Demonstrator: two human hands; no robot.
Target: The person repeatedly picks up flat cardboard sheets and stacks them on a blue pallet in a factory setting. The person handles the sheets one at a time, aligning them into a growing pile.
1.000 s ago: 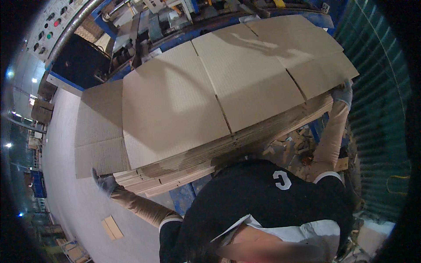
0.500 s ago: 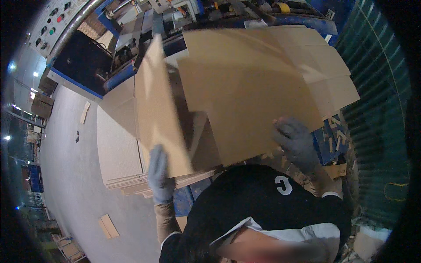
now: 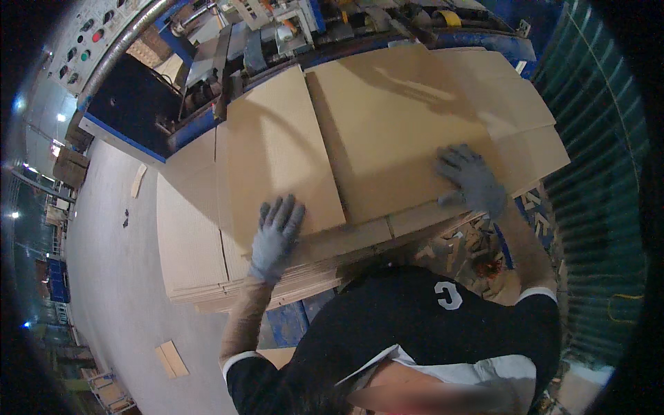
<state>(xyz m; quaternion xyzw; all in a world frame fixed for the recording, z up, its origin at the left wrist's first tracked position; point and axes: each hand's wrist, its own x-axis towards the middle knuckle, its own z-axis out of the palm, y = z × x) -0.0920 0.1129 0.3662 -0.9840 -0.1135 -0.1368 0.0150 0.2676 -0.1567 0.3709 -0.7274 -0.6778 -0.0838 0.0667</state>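
Note:
Before me lies a folded cardboard sheet on top of a stack of flat cardboard. Its left flap is folded over onto it, with a narrow gap between the flap's edge and the far panel. My left hand, in a grey glove, lies on the flap's near edge with the fingers stretched out. In the same kind of glove, my right hand rests with spread fingers on the right part of the sheet, near its front edge. Neither hand grips anything.
A machine with rollers and a blue frame stands behind the stack. At the upper left is a control panel with buttons. Cardboard scraps lie at the right. A green corrugated wall closes the right side. One cardboard strip lies on the floor.
The left flap was standing up in my left hand and is now down flat. My left hand has opened and moved onto it. My right hand has shifted a little farther away from me.

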